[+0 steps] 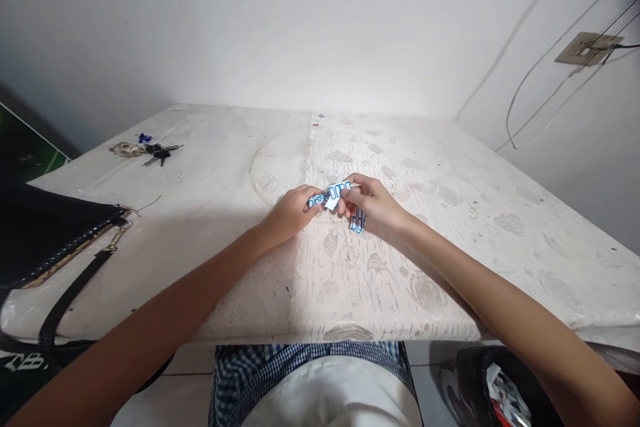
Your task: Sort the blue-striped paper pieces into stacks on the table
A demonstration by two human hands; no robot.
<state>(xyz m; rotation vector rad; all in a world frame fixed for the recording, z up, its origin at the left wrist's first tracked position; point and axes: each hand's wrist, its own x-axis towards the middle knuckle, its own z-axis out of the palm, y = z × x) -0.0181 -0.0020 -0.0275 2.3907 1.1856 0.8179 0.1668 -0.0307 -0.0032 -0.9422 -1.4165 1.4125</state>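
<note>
My left hand is closed round a small stack of white cards with blue markings, held just over the table. Between the thumb and fingers of my right hand is a single white card with blue outlined boxes, touching or very near the stack. Below my right hand shows another blue-and-white card piece; whether it lies on the table or hangs from the fingers I cannot tell. The print is too small to read.
A pale, worn tabletop meets the wall. Keys lie at the far left, near a black bag with a strap. Tiny scraps sit at the back. Under the right front edge stands a bin with rubbish.
</note>
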